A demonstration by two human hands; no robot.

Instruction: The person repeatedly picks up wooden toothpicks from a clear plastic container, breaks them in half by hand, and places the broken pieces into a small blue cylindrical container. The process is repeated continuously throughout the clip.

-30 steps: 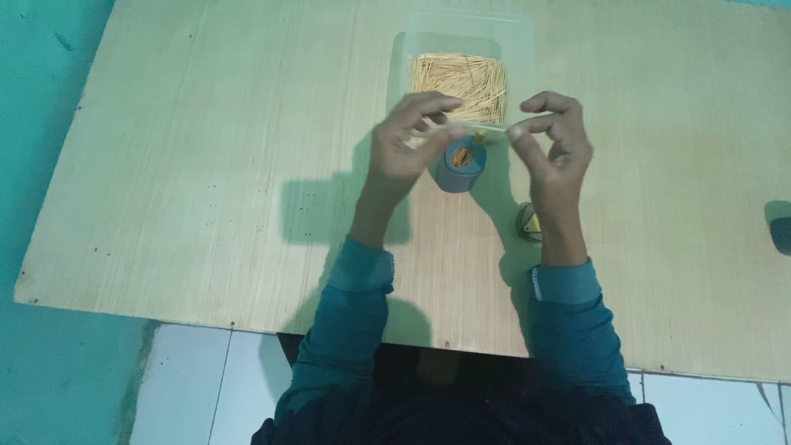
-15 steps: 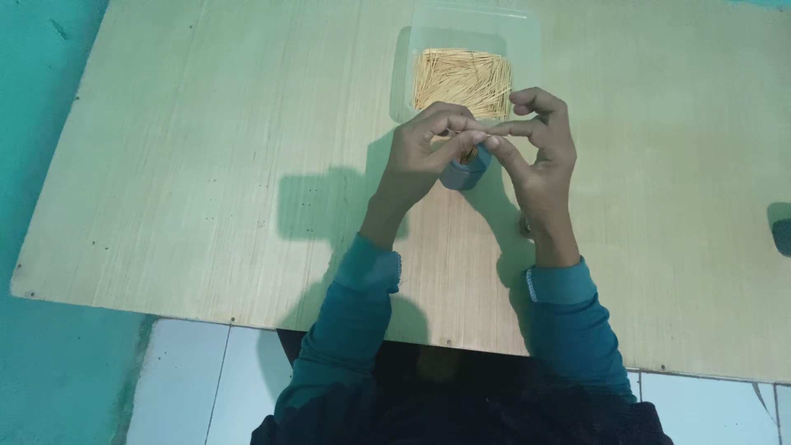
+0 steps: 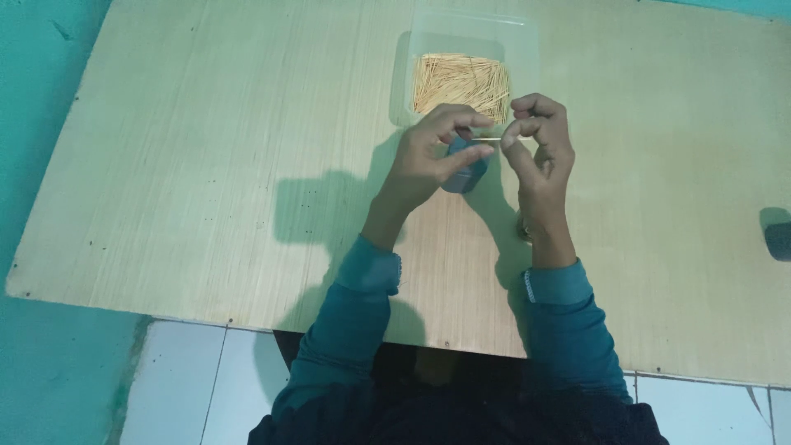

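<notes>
A: Where are the hands?

B: Both upper centre of frame, just below the tub. Left hand and right hand sit close together, fingertips nearly meeting.

A: Holding anything?

B: Yes, one thin pale stick, lying roughly level btwn the two hands. Left thumb and forefinger pinch one end, right thumb and forefinger pinch the other. Remaining fingers on both hands are curled in, not spread.

A: And the tub?

B: Clear plastic, squarish, at top centre of frame on the board. It has a heap of sticks inside, same pale yellow colour, filling the lower part of it as seen here. Hands are just in front of it; can't tell if they touch the rim.

A: Anything under the hands?

B: Small blue round thing, partly hidden by the left fingers, just below the held stick. Looks like a little cup or roll; can't tell which.

A: Rest of the scene?

B: Board is light wood, fills most of frame. Dark object at far right edge, cut off, well apart from the hands. Teal sleeves run down to bottom centre. Teal floor at left, white tiles along the bottom.
</notes>
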